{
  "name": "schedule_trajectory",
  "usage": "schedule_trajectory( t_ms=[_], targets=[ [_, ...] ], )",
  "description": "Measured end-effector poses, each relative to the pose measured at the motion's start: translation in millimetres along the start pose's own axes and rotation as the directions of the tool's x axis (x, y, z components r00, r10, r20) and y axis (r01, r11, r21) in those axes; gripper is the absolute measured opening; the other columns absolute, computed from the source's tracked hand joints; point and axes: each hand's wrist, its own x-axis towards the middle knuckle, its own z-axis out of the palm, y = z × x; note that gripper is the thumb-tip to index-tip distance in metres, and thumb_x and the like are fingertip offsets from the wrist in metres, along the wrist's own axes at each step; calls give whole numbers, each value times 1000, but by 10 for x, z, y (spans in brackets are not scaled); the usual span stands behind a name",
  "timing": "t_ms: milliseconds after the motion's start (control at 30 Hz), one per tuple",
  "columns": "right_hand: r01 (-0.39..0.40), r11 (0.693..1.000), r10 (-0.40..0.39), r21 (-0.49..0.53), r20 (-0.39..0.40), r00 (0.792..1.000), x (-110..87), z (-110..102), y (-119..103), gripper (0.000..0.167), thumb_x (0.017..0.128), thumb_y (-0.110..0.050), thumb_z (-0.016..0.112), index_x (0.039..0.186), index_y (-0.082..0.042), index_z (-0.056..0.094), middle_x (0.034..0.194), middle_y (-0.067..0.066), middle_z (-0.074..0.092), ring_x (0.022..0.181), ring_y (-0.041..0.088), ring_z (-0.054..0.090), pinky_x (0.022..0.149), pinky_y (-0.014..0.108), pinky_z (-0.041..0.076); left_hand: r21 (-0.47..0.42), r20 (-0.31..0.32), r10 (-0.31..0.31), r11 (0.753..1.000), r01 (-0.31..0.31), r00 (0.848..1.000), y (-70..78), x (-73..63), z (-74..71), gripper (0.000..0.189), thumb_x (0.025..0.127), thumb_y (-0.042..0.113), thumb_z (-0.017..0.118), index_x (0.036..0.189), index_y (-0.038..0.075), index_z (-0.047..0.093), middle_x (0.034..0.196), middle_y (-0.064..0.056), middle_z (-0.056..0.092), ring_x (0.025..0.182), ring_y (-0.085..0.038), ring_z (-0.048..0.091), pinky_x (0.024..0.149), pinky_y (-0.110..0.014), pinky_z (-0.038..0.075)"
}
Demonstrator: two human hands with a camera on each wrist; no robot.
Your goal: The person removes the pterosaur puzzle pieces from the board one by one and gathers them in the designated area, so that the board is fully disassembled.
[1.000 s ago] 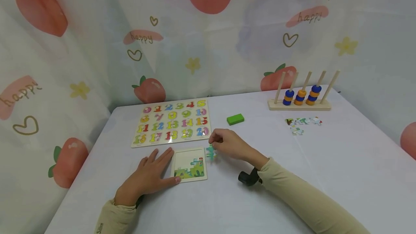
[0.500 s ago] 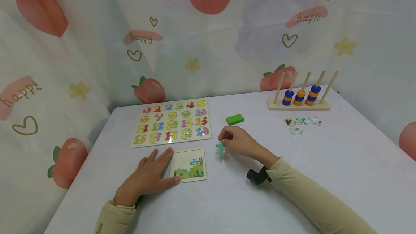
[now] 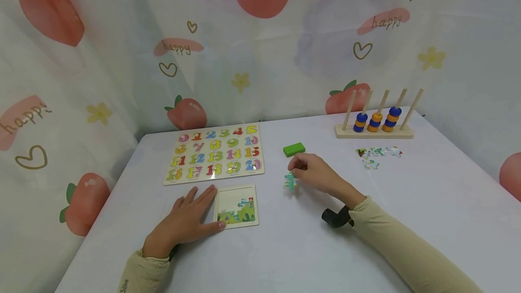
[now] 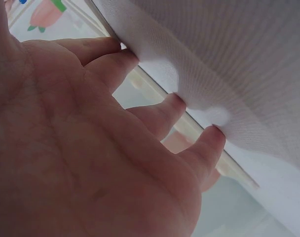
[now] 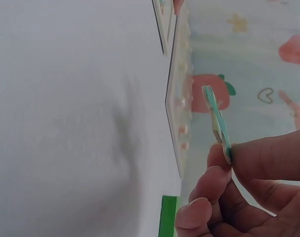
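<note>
My right hand (image 3: 319, 175) pinches a thin teal jigsaw piece (image 3: 290, 181) between thumb and fingertips. In the right wrist view the jigsaw piece (image 5: 216, 123) is seen nearly edge-on, raised over the white cloth with its shadow below. My left hand (image 3: 185, 220) lies with fingers spread at the left side of a small square puzzle tray (image 3: 257, 207), thumb on its lower left corner. Several fitted pieces (image 3: 238, 214) fill the tray's bottom and right side; its upper left shows bare board. In the left wrist view, the left fingers (image 4: 162, 116) rest along the tray's edge.
A number puzzle board (image 3: 213, 153) lies behind the tray. Past the right hand is a green block (image 3: 294, 149). Several loose jigsaw pieces (image 3: 378, 152) lie at the right, before a wooden peg stand (image 3: 374, 134) with blue and orange rings. A printed curtain (image 3: 260, 58) hangs behind.
My right hand has moved right and slightly back, carrying the jigsaw piece away from the tray's right edge toward the green block. My left hand has stayed in place.
</note>
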Motion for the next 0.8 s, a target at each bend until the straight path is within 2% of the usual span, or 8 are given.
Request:
schedule_trajectory(
  t_ms=[533, 800],
  targets=[
    [-34, 999, 34, 3, -47, 998, -94, -352, 168, 14, 104, -3, 61, 114, 4, 68, 109, 14, 69, 99, 27, 60, 84, 37, 52, 2, 2, 4, 1000, -4, 1000, 23, -3, -20, 102, 92, 64, 75, 169, 12, 34, 173, -11, 33, 158, -50, 18, 122, -72, 18],
    [-92, 996, 91, -6, -76, 993, -138, -552, 268, 15, 107, -4, 60, 117, 4, 68, 113, 16, 68, 100, 29, 59, 82, 30, 53, -2, -6, 9, 1000, -9, 1000, 1, 2, -10, 102, 93, 66, 74, 169, 12, 33, 173, -10, 32, 159, -49, 18, 123, -71, 17]
  ],
)
